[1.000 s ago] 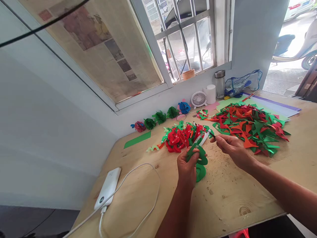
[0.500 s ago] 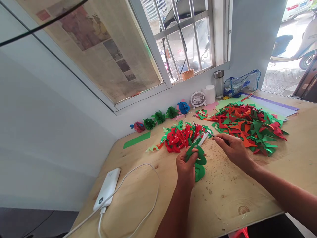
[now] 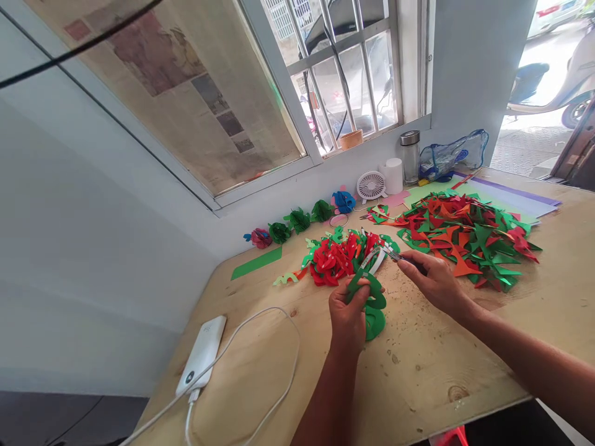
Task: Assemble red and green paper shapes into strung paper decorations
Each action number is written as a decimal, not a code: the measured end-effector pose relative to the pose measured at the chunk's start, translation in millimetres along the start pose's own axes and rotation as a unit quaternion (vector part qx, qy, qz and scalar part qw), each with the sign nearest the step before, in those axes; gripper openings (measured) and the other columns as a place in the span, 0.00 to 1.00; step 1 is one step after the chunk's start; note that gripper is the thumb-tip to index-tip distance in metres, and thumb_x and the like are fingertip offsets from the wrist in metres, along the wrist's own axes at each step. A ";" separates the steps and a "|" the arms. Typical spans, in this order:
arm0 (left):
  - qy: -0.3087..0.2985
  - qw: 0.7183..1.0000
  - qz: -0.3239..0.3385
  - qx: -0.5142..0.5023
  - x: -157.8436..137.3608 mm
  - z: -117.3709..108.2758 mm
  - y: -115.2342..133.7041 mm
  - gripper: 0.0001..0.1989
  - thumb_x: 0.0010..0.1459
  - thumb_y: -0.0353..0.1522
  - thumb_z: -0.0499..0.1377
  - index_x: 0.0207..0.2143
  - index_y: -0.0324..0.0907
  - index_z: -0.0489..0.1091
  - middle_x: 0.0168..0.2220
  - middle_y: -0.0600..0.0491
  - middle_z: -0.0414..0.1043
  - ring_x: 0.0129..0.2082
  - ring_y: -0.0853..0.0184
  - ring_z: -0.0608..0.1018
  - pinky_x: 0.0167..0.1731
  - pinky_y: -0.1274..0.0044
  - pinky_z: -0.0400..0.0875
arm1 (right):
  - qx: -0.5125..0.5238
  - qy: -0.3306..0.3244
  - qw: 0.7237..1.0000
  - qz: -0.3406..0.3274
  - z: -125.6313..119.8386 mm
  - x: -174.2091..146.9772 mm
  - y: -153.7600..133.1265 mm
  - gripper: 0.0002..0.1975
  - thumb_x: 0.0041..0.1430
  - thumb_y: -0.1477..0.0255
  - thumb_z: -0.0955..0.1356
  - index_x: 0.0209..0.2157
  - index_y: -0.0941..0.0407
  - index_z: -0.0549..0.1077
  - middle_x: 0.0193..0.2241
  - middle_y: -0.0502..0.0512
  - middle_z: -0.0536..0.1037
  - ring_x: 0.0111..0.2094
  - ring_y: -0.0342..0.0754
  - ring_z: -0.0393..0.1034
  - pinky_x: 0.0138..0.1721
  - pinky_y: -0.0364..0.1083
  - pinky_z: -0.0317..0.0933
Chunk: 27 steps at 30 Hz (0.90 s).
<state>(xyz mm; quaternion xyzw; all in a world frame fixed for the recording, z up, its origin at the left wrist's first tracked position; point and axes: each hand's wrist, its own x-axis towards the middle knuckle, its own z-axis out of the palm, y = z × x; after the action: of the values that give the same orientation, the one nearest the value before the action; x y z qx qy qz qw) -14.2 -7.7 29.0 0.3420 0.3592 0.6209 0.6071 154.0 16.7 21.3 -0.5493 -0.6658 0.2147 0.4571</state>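
My left hand [image 3: 348,313] is closed around a green paper cutout [image 3: 375,322] with curved, rounded lobes. A narrow white strip [image 3: 379,261] rises from the top of the cutout and bends over in a loop. In my right hand [image 3: 434,275] is a slim dark tool with a metal tip [image 3: 393,253]; its exact kind I cannot make out. The tip meets the upper end of the white strip. Just behind my left hand lies a pile of red and green paper cutouts [image 3: 332,257].
A large heap of red and green paper scraps [image 3: 465,238] lies right. Paper flowers [image 3: 297,218], a small white fan [image 3: 371,186] and a glass bottle [image 3: 410,161] line the wall. A white power bank [image 3: 202,353] with a cable sits at left.
My right hand has brought the tool's tip slightly left, onto the white strip, whose top now bends over more. My left hand has hardly moved.
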 end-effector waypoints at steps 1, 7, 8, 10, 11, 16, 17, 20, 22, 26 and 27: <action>0.000 1.000 -0.001 0.000 -0.1 0.3 0.1 0.12 0.39 0.36 0.69 0.26 0.39 0.73 0.25 0.52 0.72 0.26 0.64 0.78 0.28 0.75 0.72 | 0.004 -0.003 1.000 0.001 -0.1 -0.1 -0.6 0.21 0.59 0.55 0.60 0.33 0.56 0.75 0.20 0.48 0.66 0.20 0.41 0.54 0.21 0.42 0.48; -0.001 1.000 0.006 0.010 0.5 0.0 -2.4 0.10 0.40 0.34 0.68 0.24 0.38 0.73 0.26 0.53 0.72 0.26 0.68 0.77 0.30 0.76 0.72 | 0.015 -0.017 1.000 -0.002 -0.9 -0.8 -3.4 0.20 0.59 0.56 0.60 0.32 0.56 0.75 0.19 0.49 0.66 0.20 0.41 0.54 0.21 0.42 0.48; -0.001 1.000 0.008 0.011 0.7 -0.3 -3.0 0.10 0.40 0.34 0.68 0.24 0.38 0.73 0.27 0.53 0.72 0.26 0.68 0.77 0.30 0.76 0.72 | 0.015 -0.017 1.000 -0.002 -1.1 -1.0 -3.9 0.20 0.59 0.56 0.60 0.32 0.56 0.75 0.19 0.49 0.67 0.20 0.41 0.54 0.21 0.42 0.48; -0.003 1.000 0.009 0.008 1.0 -0.8 -3.9 0.09 0.41 0.33 0.68 0.25 0.38 0.73 0.26 0.53 0.72 0.26 0.67 0.77 0.30 0.76 0.72 | 0.013 -0.014 1.000 -0.002 -1.2 -1.3 -4.7 0.20 0.59 0.56 0.61 0.32 0.56 0.75 0.19 0.49 0.67 0.20 0.41 0.54 0.21 0.42 0.48; -0.005 1.000 0.009 0.005 1.1 -1.0 -4.2 0.09 0.41 0.33 0.68 0.25 0.39 0.73 0.26 0.53 0.72 0.26 0.67 0.77 0.30 0.76 0.72 | 0.013 -0.012 1.000 -0.001 -1.2 -1.4 -5.1 0.20 0.58 0.56 0.61 0.32 0.56 0.75 0.19 0.49 0.66 0.20 0.41 0.54 0.21 0.43 0.48; -0.002 1.000 0.008 0.011 1.5 -1.5 -5.1 0.10 0.41 0.34 0.68 0.26 0.38 0.73 0.27 0.52 0.73 0.26 0.66 0.77 0.29 0.75 0.72 | 0.022 -0.007 1.000 0.002 -0.4 -1.6 -5.1 0.21 0.58 0.55 0.61 0.32 0.55 0.76 0.19 0.50 0.67 0.20 0.41 0.54 0.20 0.43 0.47; -0.002 1.000 0.008 0.012 1.6 -1.7 -5.5 0.10 0.41 0.34 0.68 0.26 0.38 0.73 0.27 0.52 0.73 0.26 0.66 0.78 0.29 0.75 0.72 | 0.024 -0.007 1.000 0.001 -0.2 -1.6 -4.7 0.21 0.58 0.55 0.61 0.32 0.55 0.76 0.19 0.50 0.67 0.20 0.41 0.54 0.20 0.43 0.47; -0.001 1.000 0.010 0.011 2.0 -2.3 -6.8 0.10 0.42 0.34 0.68 0.26 0.38 0.73 0.26 0.53 0.73 0.26 0.66 0.78 0.30 0.75 0.72 | 0.029 -0.013 0.999 0.000 0.2 -1.6 -3.1 0.22 0.59 0.54 0.60 0.33 0.56 0.76 0.19 0.50 0.67 0.19 0.41 0.54 0.19 0.42 0.46; -0.001 1.000 0.011 0.012 2.1 -2.4 -7.1 0.10 0.42 0.34 0.68 0.26 0.38 0.73 0.26 0.53 0.73 0.26 0.66 0.78 0.30 0.75 0.72 | 0.028 -0.012 1.000 0.000 0.4 -1.6 -2.2 0.22 0.59 0.55 0.60 0.33 0.55 0.77 0.19 0.49 0.67 0.19 0.41 0.54 0.19 0.42 0.46; 0.004 1.000 0.004 0.010 1.6 -1.1 -6.1 0.10 0.40 0.33 0.68 0.25 0.38 0.73 0.27 0.53 0.73 0.26 0.67 0.77 0.28 0.77 0.71 | 0.022 0.004 1.000 -0.003 0.3 -2.1 -1.4 0.22 0.59 0.55 0.60 0.33 0.56 0.77 0.20 0.50 0.69 0.19 0.41 0.55 0.20 0.42 0.49; 0.005 1.000 0.002 0.011 1.4 -0.8 -5.8 0.10 0.40 0.34 0.68 0.25 0.38 0.73 0.28 0.52 0.73 0.26 0.67 0.77 0.28 0.77 0.70 | 0.020 0.009 1.000 -0.005 0.3 -2.3 -1.3 0.22 0.59 0.55 0.60 0.32 0.56 0.77 0.20 0.50 0.69 0.20 0.41 0.56 0.21 0.42 0.50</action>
<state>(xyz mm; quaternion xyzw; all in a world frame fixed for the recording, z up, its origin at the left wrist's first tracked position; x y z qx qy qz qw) -11.9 -6.3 23.6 0.3458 0.3686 0.6198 0.6003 153.0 14.3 21.4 -0.5385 -0.6600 0.2213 0.4748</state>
